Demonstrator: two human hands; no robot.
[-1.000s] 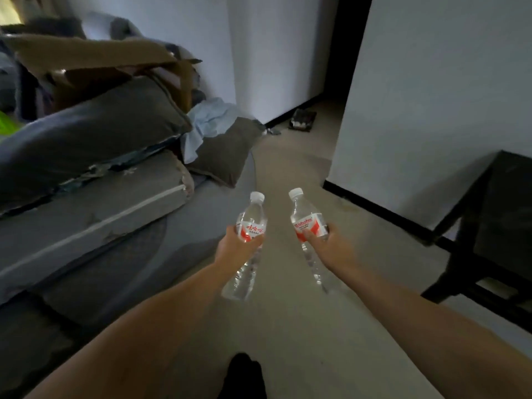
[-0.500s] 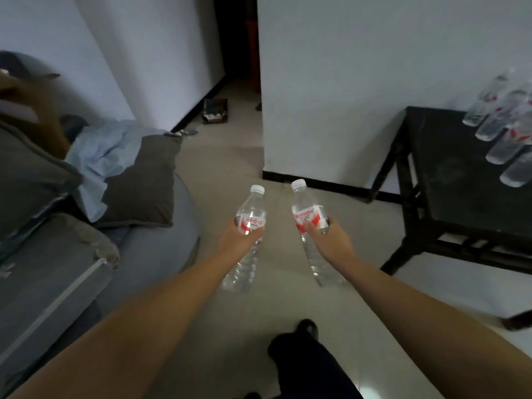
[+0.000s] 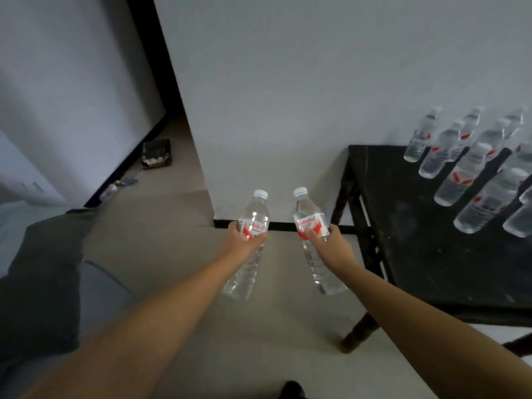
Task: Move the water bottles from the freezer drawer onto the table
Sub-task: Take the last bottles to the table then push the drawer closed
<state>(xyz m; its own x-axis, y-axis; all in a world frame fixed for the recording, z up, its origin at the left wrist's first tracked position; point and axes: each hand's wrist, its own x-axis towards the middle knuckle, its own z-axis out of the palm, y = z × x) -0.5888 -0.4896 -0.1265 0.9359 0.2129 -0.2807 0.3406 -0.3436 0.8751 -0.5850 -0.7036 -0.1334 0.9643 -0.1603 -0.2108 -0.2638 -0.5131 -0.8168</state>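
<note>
My left hand (image 3: 241,241) grips a clear water bottle (image 3: 253,214) with a white cap and red-white label, held upright over the floor. My right hand (image 3: 331,246) grips a second, matching bottle (image 3: 309,214) just to its right. Both bottles hang in front of me, left of the black table (image 3: 403,226). Several more water bottles (image 3: 466,174) stand on the table's far right part. The freezer drawer is out of sight.
A white wall corner (image 3: 288,110) stands straight ahead. On the left a corridor holds a dark box (image 3: 157,154) on the floor. A grey cushion (image 3: 43,269) lies at the left edge. A table leg (image 3: 359,331) stands on pale floor.
The view has swung right and closer to the table; more of the tabletop and its bottles show. The sofa has slid out to the left. Both hands still hold their bottles.
</note>
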